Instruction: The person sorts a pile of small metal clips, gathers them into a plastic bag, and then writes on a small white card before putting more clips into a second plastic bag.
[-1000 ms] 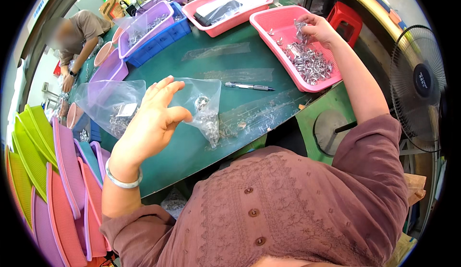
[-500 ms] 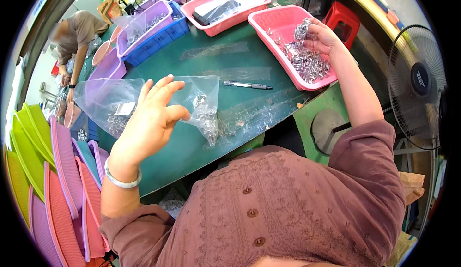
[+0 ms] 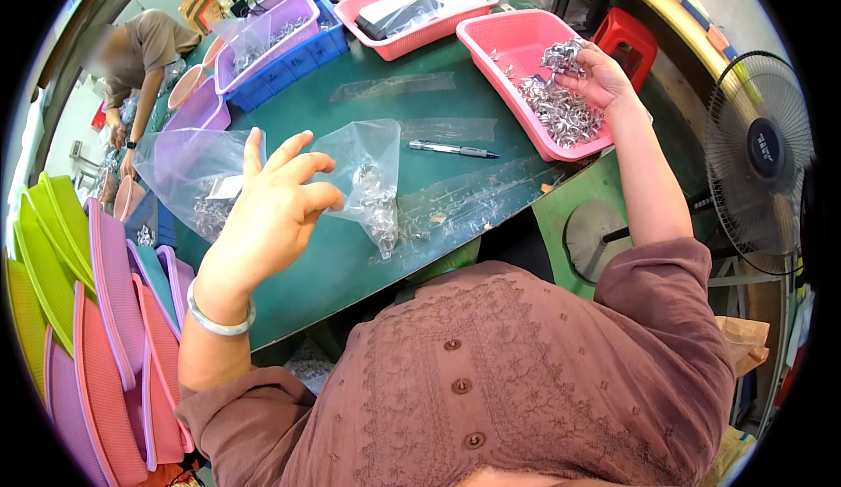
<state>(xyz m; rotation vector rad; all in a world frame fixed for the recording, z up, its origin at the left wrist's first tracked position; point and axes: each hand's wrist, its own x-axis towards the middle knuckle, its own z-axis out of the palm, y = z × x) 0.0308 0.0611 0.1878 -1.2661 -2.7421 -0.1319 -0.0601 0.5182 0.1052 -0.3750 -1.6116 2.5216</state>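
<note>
My left hand (image 3: 279, 202), with a pale bangle at the wrist, has its outer fingers raised and spread. Its lower fingers close at the edge of a clear plastic bag (image 3: 368, 158), though the thumb is mostly hidden. Small shiny metal pieces (image 3: 378, 211) lie in the bottom of that bag. My right hand (image 3: 604, 77) is cupped around a clump of small silvery metal pieces (image 3: 562, 56). It is over the far right part of a pink basket (image 3: 491, 36), where a heap of similar pieces (image 3: 565, 115) lies.
Another clear bag (image 3: 188, 158) with metal pieces lies left, partly behind my left hand. A pen (image 3: 454, 149) rests mid-table. Purple and blue baskets (image 3: 289, 75) and another pink basket (image 3: 412, 45) stand farther back. Stacked coloured baskets (image 3: 105, 329) are at left, a fan (image 3: 766, 145) at right. Another person works far left.
My right hand, still holding the metal pieces, has turned slightly and moved a little to the right. The left hand's raised fingers have spread farther apart, and the bag beside it has shifted slightly.
</note>
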